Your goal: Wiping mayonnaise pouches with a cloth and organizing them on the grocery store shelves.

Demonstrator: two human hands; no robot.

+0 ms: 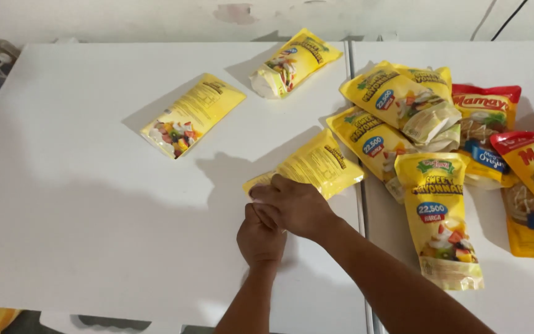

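My right hand (pixel 292 204) lies over the lower end of a yellow pouch (pixel 319 164) that rests flat on the white table (pixel 81 204), back side up. My left hand (pixel 259 240) is tucked just under the right one, fingers curled, at the same pouch end. Whether either hand truly grips the pouch is hidden by the overlapping fingers. Two more yellow pouches lie apart: one flat pouch (pixel 193 114) at centre left and one plump pouch (pixel 295 62) near the far edge.
A heap of yellow pouches (pixel 403 105) and a single yellow pouch (pixel 440 216) lie on the adjoining white table (pixel 526 291) to the right, with red-topped pouches (pixel 486 127) beyond. A seam (pixel 360 204) runs between the tables. A wall stands behind.
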